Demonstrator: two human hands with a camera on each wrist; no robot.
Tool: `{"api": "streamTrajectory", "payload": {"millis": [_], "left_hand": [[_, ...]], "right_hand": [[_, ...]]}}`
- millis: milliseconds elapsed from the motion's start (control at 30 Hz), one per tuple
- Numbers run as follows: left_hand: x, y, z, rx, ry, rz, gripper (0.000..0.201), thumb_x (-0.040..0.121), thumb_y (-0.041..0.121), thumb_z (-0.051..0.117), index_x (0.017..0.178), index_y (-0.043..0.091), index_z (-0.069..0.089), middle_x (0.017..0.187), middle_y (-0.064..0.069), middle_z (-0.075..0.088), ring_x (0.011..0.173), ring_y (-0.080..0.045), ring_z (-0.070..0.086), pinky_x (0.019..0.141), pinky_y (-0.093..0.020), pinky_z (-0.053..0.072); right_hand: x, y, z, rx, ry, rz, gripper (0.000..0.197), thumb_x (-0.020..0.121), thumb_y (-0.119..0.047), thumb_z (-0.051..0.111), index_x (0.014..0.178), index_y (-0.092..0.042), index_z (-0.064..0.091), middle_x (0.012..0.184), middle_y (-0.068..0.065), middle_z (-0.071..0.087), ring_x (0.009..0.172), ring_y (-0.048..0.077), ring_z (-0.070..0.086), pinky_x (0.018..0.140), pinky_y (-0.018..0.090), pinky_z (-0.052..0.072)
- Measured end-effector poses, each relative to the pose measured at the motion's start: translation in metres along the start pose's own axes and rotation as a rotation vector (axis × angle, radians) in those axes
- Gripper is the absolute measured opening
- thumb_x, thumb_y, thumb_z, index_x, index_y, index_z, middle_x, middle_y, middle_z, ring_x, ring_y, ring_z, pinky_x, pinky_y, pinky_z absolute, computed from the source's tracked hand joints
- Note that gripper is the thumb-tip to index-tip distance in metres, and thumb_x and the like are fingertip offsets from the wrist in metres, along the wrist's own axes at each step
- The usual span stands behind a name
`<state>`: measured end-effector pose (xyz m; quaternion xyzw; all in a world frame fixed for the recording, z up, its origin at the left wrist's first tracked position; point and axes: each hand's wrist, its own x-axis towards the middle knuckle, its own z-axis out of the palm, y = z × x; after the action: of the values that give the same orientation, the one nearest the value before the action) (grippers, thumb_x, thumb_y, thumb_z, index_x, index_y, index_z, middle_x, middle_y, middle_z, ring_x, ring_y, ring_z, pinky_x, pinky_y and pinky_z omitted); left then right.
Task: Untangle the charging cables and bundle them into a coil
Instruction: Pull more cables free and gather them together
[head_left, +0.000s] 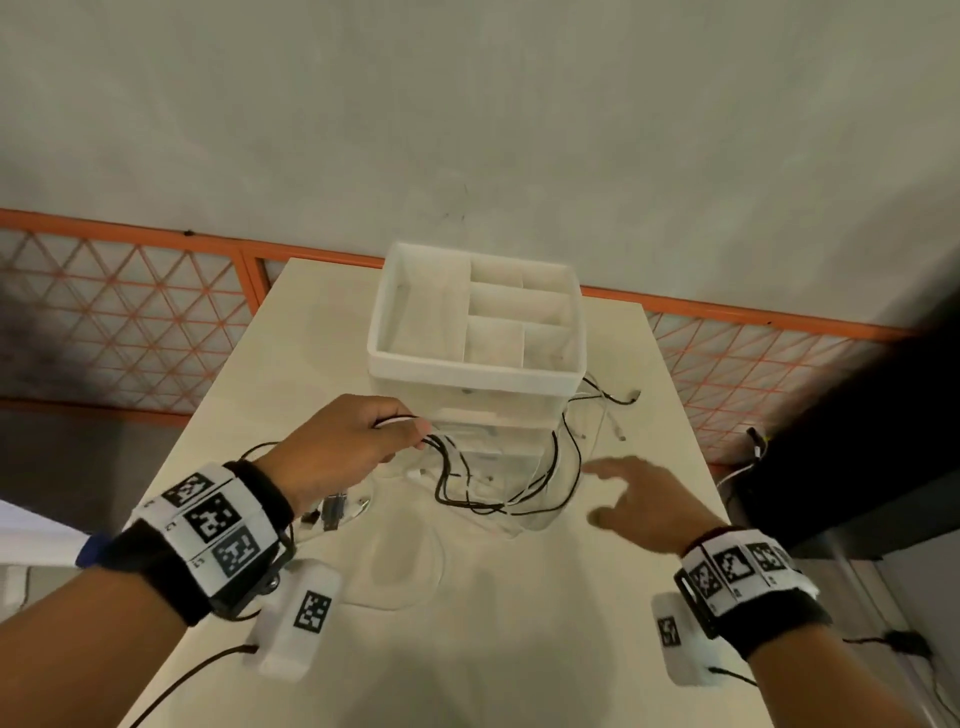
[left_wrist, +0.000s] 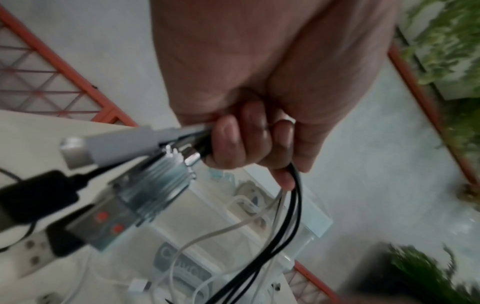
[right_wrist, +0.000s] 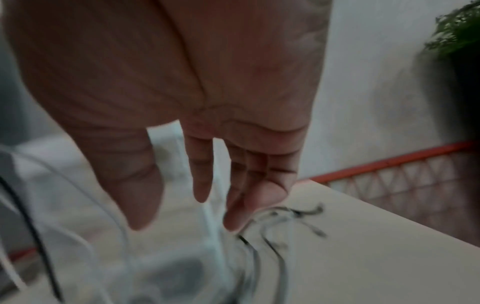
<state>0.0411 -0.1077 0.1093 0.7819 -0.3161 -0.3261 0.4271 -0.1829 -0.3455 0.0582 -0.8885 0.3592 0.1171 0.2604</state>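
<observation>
Black and white charging cables (head_left: 498, 483) hang in a loose tangle over the cream table (head_left: 467, 649), in front of a white organizer. My left hand (head_left: 353, 441) is raised above the table and grips a bunch of these cables (left_wrist: 288, 207). Their USB plugs (left_wrist: 109, 181) stick out behind my curled fingers (left_wrist: 228, 144). My right hand (head_left: 639, 499) hovers to the right of the tangle with straight, spread fingers (right_wrist: 244, 205) and holds nothing. More cable ends (head_left: 618, 410) lie on the table by the organizer's right side, shown as blurred strands (right_wrist: 293, 214) under my fingertips.
A white divided organizer (head_left: 475, 358) with clear drawers stands at the table's far middle. An orange lattice railing (head_left: 119, 312) runs behind the table. A dark object with cables (head_left: 810, 457) stands off the table's right edge. Green plants (left_wrist: 446, 41) grow beyond the railing.
</observation>
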Motion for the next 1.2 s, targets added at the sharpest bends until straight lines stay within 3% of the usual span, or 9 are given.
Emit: {"api": "streamTrajectory", "payload": {"millis": [200,300,433,567,667,767,967,1100,1200], "left_hand": [[-0.017,0.034,0.036,0.065,-0.240,0.182,0.040,0.100,0.040,0.049,0.081,0.012,0.070,0.062,0.014,0.063,0.049,-0.001,0.056,0.049,-0.015,0.045],[-0.024,0.033,0.025,0.026,-0.256,0.185,0.037,0.101,0.024,0.047,0.087,-0.003,0.068,0.058,0.013,0.056,0.052,-0.007,0.048,0.057,-0.018,0.039],[-0.022,0.003,-0.004,0.283,-0.263,0.105,0.029,0.101,0.016,0.049,0.101,-0.003,0.071,0.057,0.030,0.060,0.048,0.002,0.048,0.049,-0.005,0.034],[-0.015,-0.042,0.000,0.550,-0.189,0.048,0.031,0.099,0.018,0.050,0.118,0.028,0.073,0.076,0.018,0.070,0.078,0.005,0.061,0.070,-0.007,0.040],[-0.008,-0.059,0.014,0.553,-0.037,0.028,0.033,0.098,0.016,0.049,0.114,0.028,0.075,0.090,0.002,0.075,0.086,-0.016,0.066,0.079,-0.024,0.048],[-0.008,-0.050,0.028,0.450,-0.030,0.120,0.028,0.098,0.016,0.053,0.112,0.024,0.075,0.088,0.002,0.077,0.084,-0.011,0.067,0.080,-0.019,0.048],[-0.006,-0.025,0.041,0.239,-0.199,0.237,0.017,0.091,0.026,0.067,0.105,0.026,0.058,0.079,0.011,0.067,0.069,-0.011,0.066,0.060,-0.026,0.054],[-0.009,-0.041,0.034,0.305,-0.187,0.223,0.016,0.101,0.028,0.051,0.090,0.040,0.050,0.072,0.013,0.056,0.066,0.005,0.057,0.064,-0.011,0.042],[-0.009,-0.043,0.039,0.343,-0.195,0.236,0.019,0.104,0.026,0.043,0.099,0.021,0.060,0.075,0.015,0.053,0.068,0.000,0.051,0.067,-0.014,0.037]], "right_hand": [[-0.043,-0.115,0.008,0.465,0.101,-0.508,0.059,0.075,-0.031,0.087,0.127,-0.034,0.060,0.115,-0.023,0.068,0.106,-0.005,0.063,0.091,0.013,0.047],[-0.031,-0.108,0.043,0.527,0.036,-0.413,0.008,0.086,-0.026,0.078,0.087,-0.021,0.072,0.070,-0.009,0.070,0.061,0.005,0.066,0.063,0.022,0.053],[0.002,-0.040,0.050,-0.007,0.075,-0.118,0.030,0.086,-0.042,0.072,0.062,-0.028,0.061,0.058,-0.010,0.058,0.070,0.015,0.066,0.065,0.028,0.043],[0.018,-0.005,0.031,-0.005,0.547,0.128,0.019,0.085,-0.025,0.076,0.104,-0.023,0.076,0.107,0.005,0.074,0.108,0.032,0.065,0.092,0.042,0.046],[0.017,-0.009,0.035,-0.257,0.268,0.177,0.055,0.085,-0.036,0.071,0.137,-0.034,0.054,0.137,0.001,0.059,0.127,0.024,0.054,0.104,0.043,0.038],[0.002,-0.047,0.050,-0.158,0.110,-0.150,0.082,0.076,-0.046,0.075,0.149,-0.040,0.036,0.149,-0.003,0.048,0.135,0.018,0.048,0.113,0.042,0.034],[0.003,-0.107,0.071,0.371,0.233,-0.473,0.026,0.078,-0.022,0.069,0.104,-0.021,0.068,0.079,-0.009,0.071,0.068,0.009,0.064,0.067,0.030,0.052],[0.008,-0.092,0.044,0.494,0.319,-0.355,0.008,0.081,-0.014,0.080,0.085,-0.020,0.076,0.069,-0.010,0.071,0.058,0.001,0.060,0.057,0.013,0.045],[0.000,-0.092,0.039,0.324,0.108,-0.366,0.014,0.084,-0.024,0.077,0.096,-0.028,0.075,0.074,-0.012,0.070,0.062,-0.002,0.061,0.059,0.012,0.044]]}}
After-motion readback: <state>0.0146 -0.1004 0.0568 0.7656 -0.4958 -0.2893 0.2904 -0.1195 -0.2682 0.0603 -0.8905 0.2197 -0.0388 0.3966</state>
